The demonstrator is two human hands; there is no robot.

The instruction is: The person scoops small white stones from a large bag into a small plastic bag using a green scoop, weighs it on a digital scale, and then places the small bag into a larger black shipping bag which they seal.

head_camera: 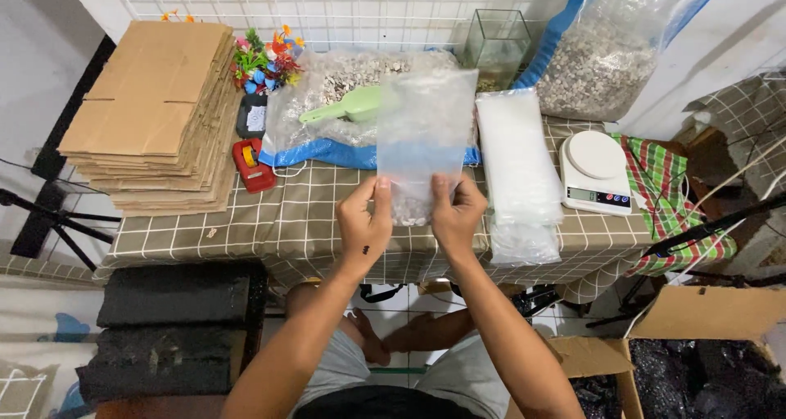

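Both my hands hold up a clear plastic bag by its lower part, above the checked table. My left hand pinches its lower left edge and my right hand pinches the lower right edge. A small amount of pale gravel sits in the bottom of the bag between my thumbs. Behind it lies a large open sack of gravel with a green scoop resting on it.
A stack of flat cardboard lies at the left, with a red tape dispenser and plastic flowers beside it. Empty clear bags, a white scale, a glass tank and another gravel sack are at the right. An open box stands below right.
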